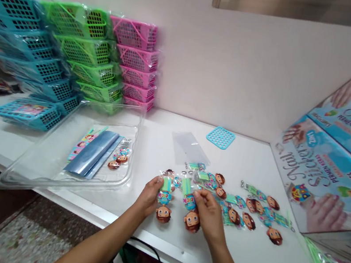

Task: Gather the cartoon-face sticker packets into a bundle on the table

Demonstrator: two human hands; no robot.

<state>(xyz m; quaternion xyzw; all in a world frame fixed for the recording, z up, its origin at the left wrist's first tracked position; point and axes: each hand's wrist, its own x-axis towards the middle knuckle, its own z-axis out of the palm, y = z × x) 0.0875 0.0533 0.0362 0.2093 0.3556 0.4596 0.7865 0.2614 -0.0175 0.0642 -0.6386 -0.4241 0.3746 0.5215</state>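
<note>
My left hand (150, 195) is closed on a small cartoon-figure keychain (163, 212), its brown-haired head hanging down and a green strap above. In my right hand (208, 212), fingers pinch a matching keychain (192, 219) by its side. Both hang over the table's front part in what looks like clear wrapping. Beyond and to the right of my hands lie several more such keychains (249, 221), loosely spread and partly overlapping. Behind them is a flat clear plastic bag (189, 148).
A clear plastic tray (125, 177) at left holds folded blue foil (93, 153), printed card and keychains. Wrapped blue (51, 70), green (96, 73) and pink baskets (139, 78) stand stacked behind. A blue grid piece (220, 137) lies near the wall; printed boxes (329, 175) stand right.
</note>
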